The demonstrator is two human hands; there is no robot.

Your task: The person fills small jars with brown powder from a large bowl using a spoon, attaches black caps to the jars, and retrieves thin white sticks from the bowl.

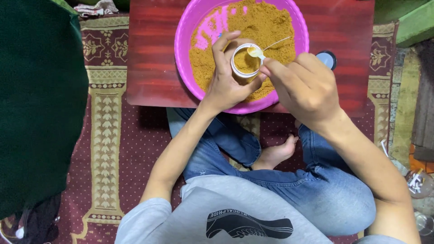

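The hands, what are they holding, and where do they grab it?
The left hand grips a small white jar around its side. The right hand pinches a spoon by its handle end.

Soft even indoor light; faint shadows; sharp focus

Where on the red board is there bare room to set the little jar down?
The red board is bare left of the pink bowl, up to its left edge. A narrower bare strip lies right of the bowl, past the dark lid. The bowl's front is crowded by both hands.
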